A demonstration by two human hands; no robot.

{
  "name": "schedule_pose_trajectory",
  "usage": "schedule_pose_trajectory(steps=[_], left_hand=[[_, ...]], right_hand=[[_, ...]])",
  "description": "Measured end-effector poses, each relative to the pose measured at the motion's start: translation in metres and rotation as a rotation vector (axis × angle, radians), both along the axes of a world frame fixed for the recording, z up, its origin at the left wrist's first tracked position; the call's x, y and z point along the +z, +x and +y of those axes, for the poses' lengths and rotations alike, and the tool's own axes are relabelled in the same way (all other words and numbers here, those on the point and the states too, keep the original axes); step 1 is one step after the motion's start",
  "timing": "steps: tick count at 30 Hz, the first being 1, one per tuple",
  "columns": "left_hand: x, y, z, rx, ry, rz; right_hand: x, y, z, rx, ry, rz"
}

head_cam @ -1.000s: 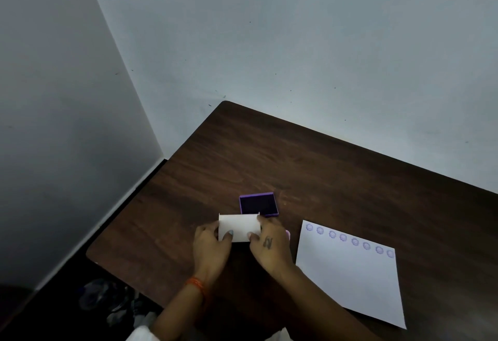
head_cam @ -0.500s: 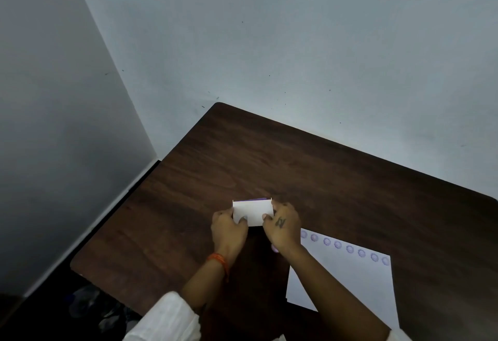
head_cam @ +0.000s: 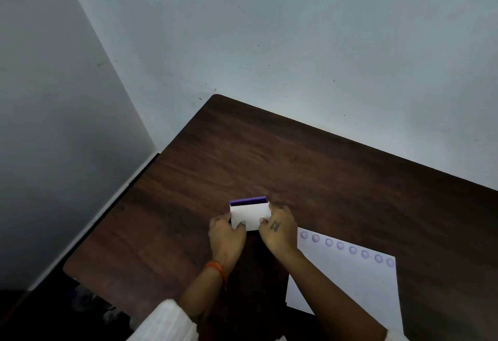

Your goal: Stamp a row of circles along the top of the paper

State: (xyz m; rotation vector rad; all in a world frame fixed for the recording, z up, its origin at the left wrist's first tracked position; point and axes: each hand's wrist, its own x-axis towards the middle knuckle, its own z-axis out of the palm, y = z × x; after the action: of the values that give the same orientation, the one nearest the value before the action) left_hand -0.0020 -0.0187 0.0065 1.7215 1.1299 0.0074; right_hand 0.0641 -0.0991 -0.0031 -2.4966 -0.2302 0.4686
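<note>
At lower right we see the white paper [head_cam: 347,284] flat on the dark wood-grain surface [head_cam: 323,168], eight purple circles [head_cam: 346,247] along its top edge. At centre, our left hand [head_cam: 226,235] and right hand [head_cam: 277,230] pinch a white lid [head_cam: 250,215] over the purple ink pad [head_cam: 248,201].

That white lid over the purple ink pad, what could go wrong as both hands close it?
The white lid sits tilted over the purple ink pad, so it might close crooked. The left hand and right hand pinch it near the ink and could pick some up. The right forearm lies over the paper, so it might smear the circles.
</note>
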Motion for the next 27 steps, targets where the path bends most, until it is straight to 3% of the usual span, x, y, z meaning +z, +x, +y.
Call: schedule_pose_trajectory(steps=[27], left_hand=[[-0.016, 0.003, 0.02, 0.055, 0.123, 0.043]], right_hand=[[-0.013, 0.018, -0.002, -0.031, -0.017, -0.011]])
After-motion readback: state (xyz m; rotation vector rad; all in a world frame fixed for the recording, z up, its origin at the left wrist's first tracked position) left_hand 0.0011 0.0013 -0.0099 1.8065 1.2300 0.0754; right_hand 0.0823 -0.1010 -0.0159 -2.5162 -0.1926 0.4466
